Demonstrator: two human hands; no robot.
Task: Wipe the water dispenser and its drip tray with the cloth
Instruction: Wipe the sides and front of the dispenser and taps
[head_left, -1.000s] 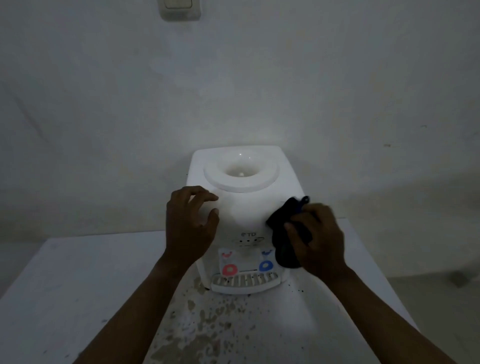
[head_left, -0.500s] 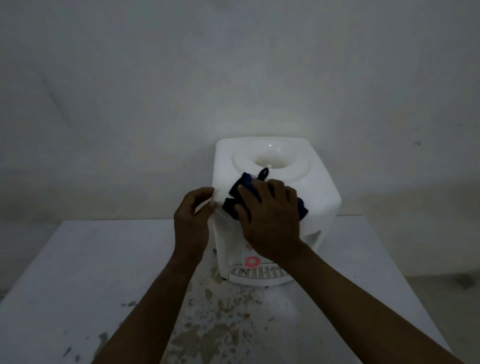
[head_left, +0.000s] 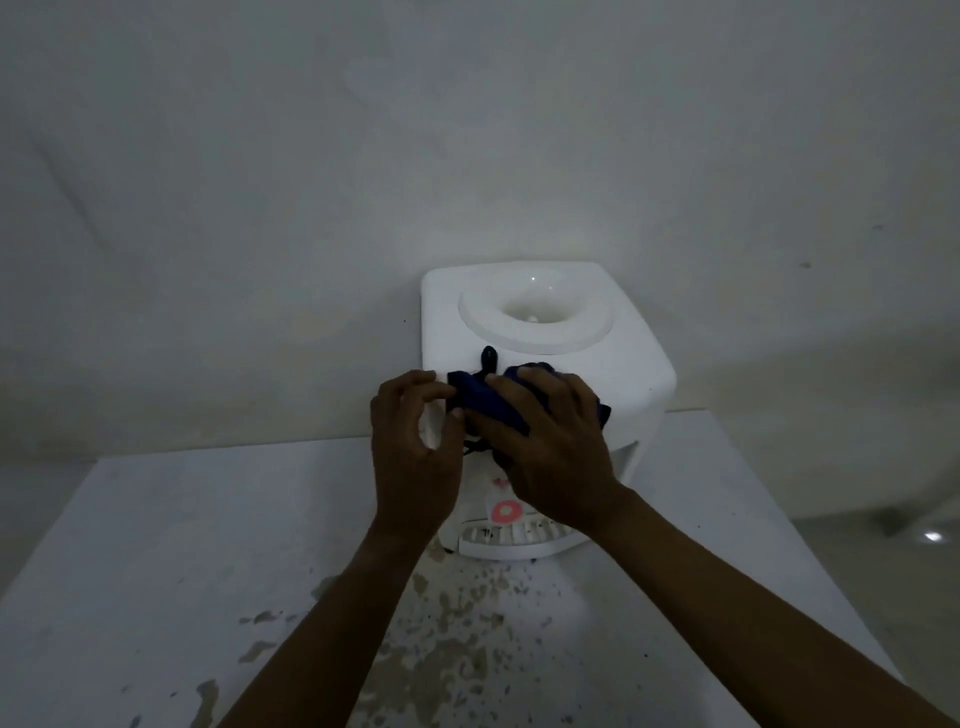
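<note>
A white tabletop water dispenser (head_left: 613, 358) stands at the back of the table, its round bottle well on top. A slotted drip tray (head_left: 498, 538) juts out at its base, under a red tap ring (head_left: 505, 511). My right hand (head_left: 556, 447) presses a dark blue cloth (head_left: 485, 400) flat against the upper front edge of the dispenser, hiding most of the front panel. My left hand (head_left: 410, 452) is at the dispenser's front left corner, its thumb and fingers pinching the cloth's left end.
The white table (head_left: 156, 571) has worn, flaking patches in front of the dispenser. A plain wall rises right behind it. The table's right edge drops to a floor where a small bright object (head_left: 932, 536) lies.
My right hand carried the cloth from the dispenser's right side up to its upper front edge, then slid left. My left hand came off the top and now pinches the cloth's end.
</note>
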